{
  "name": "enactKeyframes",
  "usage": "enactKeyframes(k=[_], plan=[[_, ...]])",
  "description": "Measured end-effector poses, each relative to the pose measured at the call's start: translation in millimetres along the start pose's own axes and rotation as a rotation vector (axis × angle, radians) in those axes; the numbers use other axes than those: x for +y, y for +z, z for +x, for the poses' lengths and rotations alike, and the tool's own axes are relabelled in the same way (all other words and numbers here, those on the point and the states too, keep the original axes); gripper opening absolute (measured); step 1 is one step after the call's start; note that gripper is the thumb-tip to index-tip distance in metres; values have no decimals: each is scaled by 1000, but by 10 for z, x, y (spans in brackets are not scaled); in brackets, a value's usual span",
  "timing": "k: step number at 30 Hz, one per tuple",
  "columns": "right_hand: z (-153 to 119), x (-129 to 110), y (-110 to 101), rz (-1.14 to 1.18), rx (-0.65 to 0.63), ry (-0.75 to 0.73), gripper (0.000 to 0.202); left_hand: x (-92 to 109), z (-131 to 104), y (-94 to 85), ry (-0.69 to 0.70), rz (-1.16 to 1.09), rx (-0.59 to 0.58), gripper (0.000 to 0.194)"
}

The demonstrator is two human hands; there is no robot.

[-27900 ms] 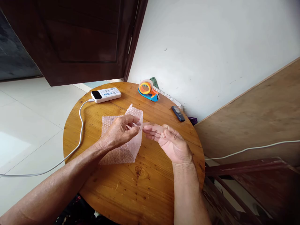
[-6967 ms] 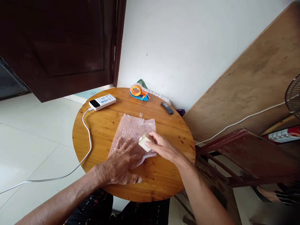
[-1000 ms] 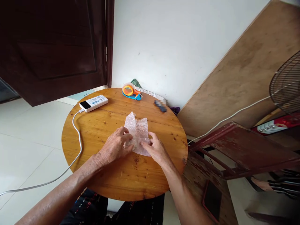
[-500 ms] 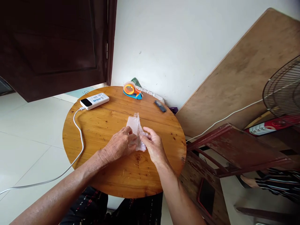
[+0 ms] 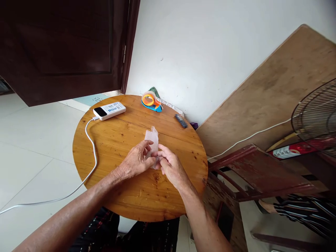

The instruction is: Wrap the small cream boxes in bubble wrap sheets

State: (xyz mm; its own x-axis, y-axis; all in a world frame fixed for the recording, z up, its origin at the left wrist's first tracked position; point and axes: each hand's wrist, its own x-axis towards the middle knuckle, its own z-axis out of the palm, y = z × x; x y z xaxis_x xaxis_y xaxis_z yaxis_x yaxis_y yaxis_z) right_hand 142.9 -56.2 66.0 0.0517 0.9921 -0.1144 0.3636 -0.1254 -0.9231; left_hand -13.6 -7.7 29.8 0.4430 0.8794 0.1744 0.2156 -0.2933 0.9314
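Observation:
A small piece of whitish, translucent bubble wrap (image 5: 151,135), folded into a narrow strip, lies on the round wooden table (image 5: 105,140). My left hand (image 5: 138,157) is at its left side, fingers curled over the wrap and thumb pressed near its lower end. From the right, my right hand (image 5: 170,164) pinches the near right edge, its fingertips close to my left thumb. My fingers hide the lower part of the wrap, and I cannot tell whether anything is inside it.
At the back of the table stands an orange and blue tape dispenser (image 5: 152,101), with a blurred dark object (image 5: 181,120) to its right. A white device (image 5: 109,111) with a cable lies at the left. Beyond the table's right edge are a reddish wooden chair (image 5: 259,171) and a fan (image 5: 315,119).
The loose right flap of the bubble wrap has folded in, leaving it narrower. My right fingers have closed toward my left thumb. The view has shifted slightly.

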Motion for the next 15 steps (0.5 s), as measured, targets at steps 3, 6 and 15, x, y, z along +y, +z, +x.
enactKeyframes(k=[3,6,15], plan=[[29,-20,-9,-66,-30,-21,59,-49,20,74,-22,54,53,40],[25,-7,-45,-54,-30,-55,58,-81,36,113,-14,109,78,39],[-195,282,-85,-313,231,-488,44,-94,29,106,56,182,103,45]])
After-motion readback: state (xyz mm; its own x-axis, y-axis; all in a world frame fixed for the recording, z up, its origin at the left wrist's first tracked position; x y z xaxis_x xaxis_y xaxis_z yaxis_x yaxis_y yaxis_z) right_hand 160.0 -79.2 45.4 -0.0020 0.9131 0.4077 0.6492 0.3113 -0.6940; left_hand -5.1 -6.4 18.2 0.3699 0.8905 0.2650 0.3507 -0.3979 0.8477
